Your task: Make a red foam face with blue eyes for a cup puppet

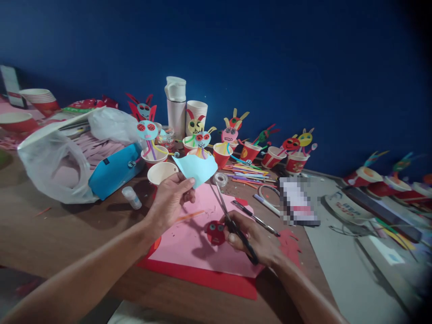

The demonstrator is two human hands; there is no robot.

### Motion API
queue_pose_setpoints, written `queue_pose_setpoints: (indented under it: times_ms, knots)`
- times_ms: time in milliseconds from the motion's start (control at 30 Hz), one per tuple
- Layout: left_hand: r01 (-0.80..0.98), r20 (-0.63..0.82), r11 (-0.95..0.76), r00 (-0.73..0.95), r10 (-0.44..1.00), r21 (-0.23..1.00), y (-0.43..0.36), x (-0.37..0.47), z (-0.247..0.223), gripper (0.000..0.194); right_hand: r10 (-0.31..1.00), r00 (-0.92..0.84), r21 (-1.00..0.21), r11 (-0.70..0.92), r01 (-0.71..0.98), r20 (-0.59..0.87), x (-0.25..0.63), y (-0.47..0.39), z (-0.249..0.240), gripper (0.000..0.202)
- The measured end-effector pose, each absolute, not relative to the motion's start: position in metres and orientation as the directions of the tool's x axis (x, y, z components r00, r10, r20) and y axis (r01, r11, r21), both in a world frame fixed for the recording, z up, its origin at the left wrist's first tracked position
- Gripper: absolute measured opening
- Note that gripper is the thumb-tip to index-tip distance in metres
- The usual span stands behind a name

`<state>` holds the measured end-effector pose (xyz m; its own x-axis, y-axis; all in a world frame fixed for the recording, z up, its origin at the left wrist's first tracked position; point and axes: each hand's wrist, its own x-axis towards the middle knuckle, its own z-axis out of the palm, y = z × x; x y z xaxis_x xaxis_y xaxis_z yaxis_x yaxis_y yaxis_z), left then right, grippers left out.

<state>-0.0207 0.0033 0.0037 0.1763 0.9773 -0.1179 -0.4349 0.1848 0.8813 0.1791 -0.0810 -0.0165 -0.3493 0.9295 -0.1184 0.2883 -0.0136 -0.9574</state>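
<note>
My left hand (173, 195) pinches a piece of light blue paper (199, 168) between thumb and fingers, above the table. My right hand (248, 236) is closed around the black handles of a pair of scissors (224, 204), whose blades are slightly apart and point up toward the paper's lower right corner. Whether the blades touch the paper I cannot tell. Beneath my hands lies a pink paper sheet (192, 252) on top of a red sheet (216, 280). A round red paper face (215, 232) with googly eyes sits beside my right fingers.
Paper cups with paper-faced figures, such as one cup (155, 155), stand along the blue wall. Plastic straws (251, 173), a pen (258, 218), and a phone (299, 202) lie right. A plastic bag (57, 166) and small glue bottle (131, 198) are left; a white flask (176, 108) stands behind.
</note>
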Motion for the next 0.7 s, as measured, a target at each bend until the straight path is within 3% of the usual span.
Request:
queue_pose_setpoints:
  times_ms: [400, 700]
  knots:
    - [-0.309, -0.132, 0.262, 0.382, 0.914, 0.914, -0.010, -0.006, -0.019, 0.018, 0.928, -0.356, -0.972, -0.028, 0.234, -0.112, 0.171, -0.085, -0.022, 0.022]
    - [-0.320, -0.147, 0.278, 0.377, 0.914, 0.906, -0.013, -0.006, -0.017, 0.019, 0.921, -0.372, -0.974, -0.028, 0.224, -0.113, 0.171, -0.086, -0.022, 0.021]
